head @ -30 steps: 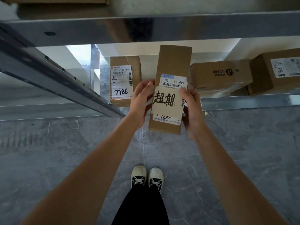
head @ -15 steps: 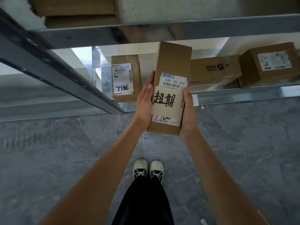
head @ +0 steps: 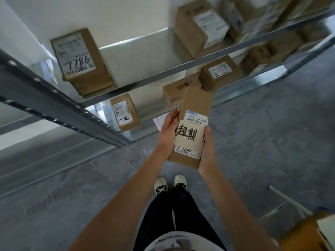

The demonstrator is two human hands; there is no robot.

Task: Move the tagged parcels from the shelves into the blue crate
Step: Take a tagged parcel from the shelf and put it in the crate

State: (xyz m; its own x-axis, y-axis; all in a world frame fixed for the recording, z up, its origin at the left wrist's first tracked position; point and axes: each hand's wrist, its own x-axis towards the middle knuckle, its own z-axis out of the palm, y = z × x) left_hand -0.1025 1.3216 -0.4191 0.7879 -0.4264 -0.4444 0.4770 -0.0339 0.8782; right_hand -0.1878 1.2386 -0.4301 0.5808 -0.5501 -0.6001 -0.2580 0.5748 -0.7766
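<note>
- Floor: grey stone; I stand on it facing the shelves, shoes together below the held parcel.
- Shelves: grey metal, two levels in view, a perforated beam running along the left end.
- Upper level: box "7786" at the left, label facing me; more boxes at the right, blurred.
- Lower level: a small box, also marked 7786; two further boxes to its right, partly hidden behind my parcel.
- Parcel: a long brown carton, held in the air in front of the lower level, clear of the shelf, tilted slightly right. It carries a printed label and a paper tag with handwritten characters.
- Left hand: clasps the parcel's left long edge, fingers behind it, thumb along the side.
- Right hand: clasps the right long edge near the bottom corner, fingers underneath.
- Bottom right corner: a brown carton, blurred; whether it lies in a crate I cannot tell.
</note>
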